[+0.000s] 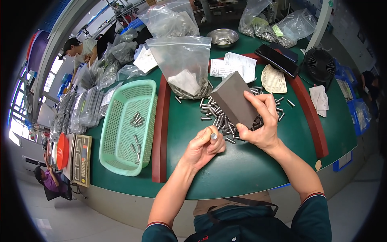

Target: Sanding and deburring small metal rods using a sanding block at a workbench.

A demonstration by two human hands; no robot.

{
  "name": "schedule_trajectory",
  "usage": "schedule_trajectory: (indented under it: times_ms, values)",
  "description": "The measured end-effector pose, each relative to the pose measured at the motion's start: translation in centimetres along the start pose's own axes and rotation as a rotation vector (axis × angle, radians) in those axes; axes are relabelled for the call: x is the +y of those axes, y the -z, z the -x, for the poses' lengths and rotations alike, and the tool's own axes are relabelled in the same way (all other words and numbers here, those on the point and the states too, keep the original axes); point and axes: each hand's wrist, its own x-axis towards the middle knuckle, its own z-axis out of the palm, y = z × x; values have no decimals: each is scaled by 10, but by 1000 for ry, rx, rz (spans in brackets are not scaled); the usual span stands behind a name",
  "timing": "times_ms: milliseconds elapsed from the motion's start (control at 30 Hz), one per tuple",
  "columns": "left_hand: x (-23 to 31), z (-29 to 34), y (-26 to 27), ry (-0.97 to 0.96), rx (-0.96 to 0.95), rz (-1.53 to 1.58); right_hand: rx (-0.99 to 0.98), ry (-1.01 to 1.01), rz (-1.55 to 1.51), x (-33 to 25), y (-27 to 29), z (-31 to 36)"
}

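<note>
My left hand (pixel 205 147) is closed around a small metal pin (pixel 214 136), its round bright end pointing up between thumb and fingers. In my right hand (pixel 264 125) is a dark grey rectangular block (pixel 235 99), tilted, gripped between the thumb and fingers by its right side. Block and pin are apart. Under and behind the block lies a heap of short metal pins (pixel 219 117) on the green table (pixel 225 173); the block hides part of it. To the left, a light green perforated basket (pixel 105 145) holds several similar pins (pixel 138 119).
Dark red bars (pixel 160 133) flank the work area. Behind the heap stand an open plastic bag (pixel 181 56), paper slips (pixel 238 66) and a metal bowl (pixel 223 36). A phone (pixel 277 60) and black fan (pixel 319 64) are at right, a scale (pixel 82 159) at left. Two people are at left.
</note>
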Motion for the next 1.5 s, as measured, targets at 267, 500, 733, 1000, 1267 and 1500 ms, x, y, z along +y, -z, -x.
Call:
schedule_trajectory:
  times_ms: [267, 500, 733, 1000, 1267, 1500]
  values:
    - [2, -1, 3, -27, 65, 51, -11, -43, -6, 3, 0, 1]
    - [-1, -2, 7, -37, 87, 76, -44, 2, -27, -7, -1, 5]
    - [-10, 9, 18, -10, 249, -11, -104, 144, -90, -28, -6, 8]
    - [-10, 7, -12, -47, 419, 34, -90, 201, -131, -36, -1, 11]
    - [3, -2, -3, -85, 74, -107, -4, -35, 19, -4, 2, 0]
    - [6, 2, -4, -40, 280, -94, 14, -72, 22, 4, 3, 0]
